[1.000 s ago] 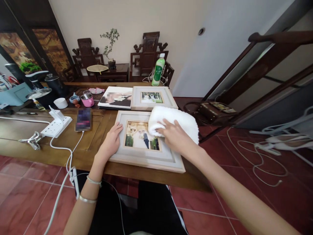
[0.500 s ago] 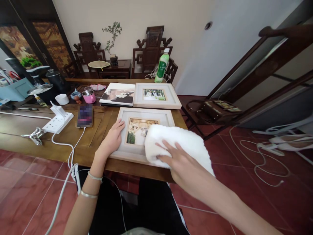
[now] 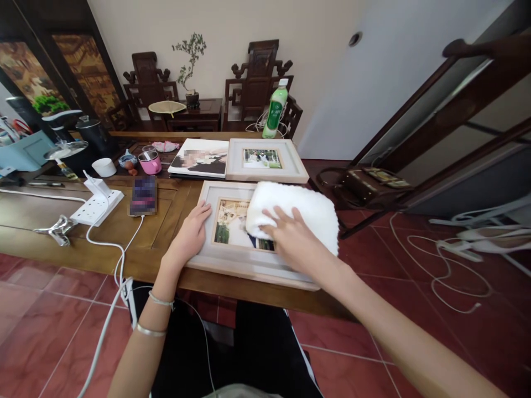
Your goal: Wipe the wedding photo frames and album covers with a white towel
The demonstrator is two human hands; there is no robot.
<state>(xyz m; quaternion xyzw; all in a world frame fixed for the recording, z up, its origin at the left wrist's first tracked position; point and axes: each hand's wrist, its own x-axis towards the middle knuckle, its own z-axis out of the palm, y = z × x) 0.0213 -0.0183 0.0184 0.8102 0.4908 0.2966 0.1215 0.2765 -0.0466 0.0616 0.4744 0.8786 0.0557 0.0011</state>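
Note:
A light-wood picture frame [image 3: 249,269] with a wedding photo lies flat on the table in front of me. My left hand [image 3: 191,232] holds its left edge, with the fingertips bent over the border. A folded white fluffy cloth [image 3: 309,207] covers the frame's upper right part and some of the photo. My right hand [image 3: 292,235] grips this cloth from above, pressing it on the frame with the fingers spread. The thumb is partly sunk in the cloth.
Behind lie a second picture frame [image 3: 296,160] and a photo panel [image 3: 182,166]. A green bottle [image 3: 275,109] stands at the far edge. On the left are a phone [image 3: 143,196] on a cable, a power strip [image 3: 97,208], a pink mug [image 3: 150,163] and a tap-like metal piece [image 3: 60,229].
My right hand has slid the cloth away from me, up the frame's right side. The frame's lower right corner now shows. My left hand has stayed in place.

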